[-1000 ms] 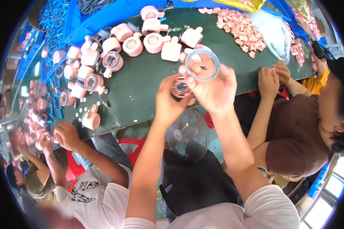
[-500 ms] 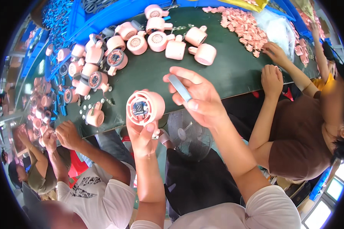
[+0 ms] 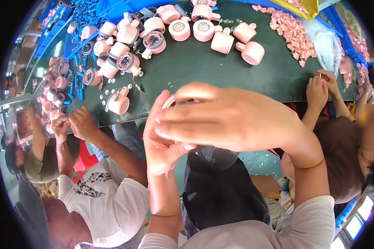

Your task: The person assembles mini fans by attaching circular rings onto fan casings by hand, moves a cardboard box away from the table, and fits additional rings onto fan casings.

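Left hand [image 3: 164, 143] | right hand [image 3: 232, 118] | together hold 1 pink housing [image 3: 170, 101]

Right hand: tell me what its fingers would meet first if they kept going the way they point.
The right hand points leftward across the body. Its fingertips would first meet the left hand and the round pink part held between them; they already look touching or nearly so, though depth is unclear.

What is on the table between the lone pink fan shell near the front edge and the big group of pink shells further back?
In the head view, only small white discs and a thin wire lie on the dark green table between the lone pink shell and the group.
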The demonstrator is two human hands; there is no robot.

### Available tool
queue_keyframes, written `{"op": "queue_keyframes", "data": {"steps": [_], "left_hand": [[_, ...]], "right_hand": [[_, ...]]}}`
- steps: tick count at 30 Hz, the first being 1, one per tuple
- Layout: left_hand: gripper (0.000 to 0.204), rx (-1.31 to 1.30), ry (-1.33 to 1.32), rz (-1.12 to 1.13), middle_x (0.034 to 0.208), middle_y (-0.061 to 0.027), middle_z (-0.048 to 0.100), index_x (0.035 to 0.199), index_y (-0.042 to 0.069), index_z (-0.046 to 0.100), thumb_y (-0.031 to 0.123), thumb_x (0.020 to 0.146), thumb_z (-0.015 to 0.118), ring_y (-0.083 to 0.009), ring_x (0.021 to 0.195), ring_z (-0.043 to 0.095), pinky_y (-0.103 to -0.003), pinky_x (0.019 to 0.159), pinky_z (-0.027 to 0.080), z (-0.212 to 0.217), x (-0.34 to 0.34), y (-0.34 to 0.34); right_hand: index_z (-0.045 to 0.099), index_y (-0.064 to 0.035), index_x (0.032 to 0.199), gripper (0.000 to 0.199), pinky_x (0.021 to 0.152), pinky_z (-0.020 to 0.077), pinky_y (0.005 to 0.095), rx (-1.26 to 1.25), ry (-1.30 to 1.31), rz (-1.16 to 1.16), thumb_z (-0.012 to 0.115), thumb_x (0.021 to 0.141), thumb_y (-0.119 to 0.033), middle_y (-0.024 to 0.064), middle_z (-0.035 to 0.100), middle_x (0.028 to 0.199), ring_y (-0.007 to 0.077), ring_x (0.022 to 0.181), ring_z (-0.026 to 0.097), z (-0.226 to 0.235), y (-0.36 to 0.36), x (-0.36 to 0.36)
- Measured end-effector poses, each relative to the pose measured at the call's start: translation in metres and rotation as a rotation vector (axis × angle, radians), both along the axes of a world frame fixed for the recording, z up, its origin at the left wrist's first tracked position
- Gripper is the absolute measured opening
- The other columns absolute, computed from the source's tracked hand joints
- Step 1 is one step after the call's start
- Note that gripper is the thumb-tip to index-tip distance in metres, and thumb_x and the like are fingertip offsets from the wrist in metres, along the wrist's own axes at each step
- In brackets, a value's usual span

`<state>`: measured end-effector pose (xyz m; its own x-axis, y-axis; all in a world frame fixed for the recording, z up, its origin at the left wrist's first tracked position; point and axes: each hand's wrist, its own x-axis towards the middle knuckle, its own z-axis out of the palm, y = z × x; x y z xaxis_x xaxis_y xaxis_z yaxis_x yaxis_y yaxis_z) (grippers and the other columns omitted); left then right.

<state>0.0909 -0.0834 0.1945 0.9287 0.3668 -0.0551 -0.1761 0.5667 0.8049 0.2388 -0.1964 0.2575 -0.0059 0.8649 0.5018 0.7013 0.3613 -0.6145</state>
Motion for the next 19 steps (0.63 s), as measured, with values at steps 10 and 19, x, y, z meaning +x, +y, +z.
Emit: {"op": "queue_keyframes", "data": {"steps": [10,19], "left_hand": [[0.058,-0.081,-0.139,0.021,0.133,-0.0239,0.041,0.135,0.005,0.035,0.016,0.085,0.061,-0.0317,0.124,0.042,-0.043,0.100,0.038,-0.001,-0.010,-0.003],[0.058,-0.204,-0.081,0.006,0.134,-0.0256,0.039,0.137,0.008,0.033,0.014,0.085,0.059,-0.0335,0.124,0.041,-0.045,0.101,0.038,0.008,-0.013,-0.005]], "right_hand": [[0.058,0.0007,0.091,0.020,0.059,0.0510,0.0263,0.081,-0.261,0.127,0.060,0.073,-0.009,0.0064,0.058,0.100,0.0226,0.088,0.053,0.019,0.007,-0.013],[0.058,-0.0016,0.093,0.021,0.060,0.0507,0.0257,0.016,-0.223,0.175,0.060,0.074,-0.009,0.0068,0.058,0.101,0.0227,0.089,0.052,0.022,0.004,-0.015]]}}
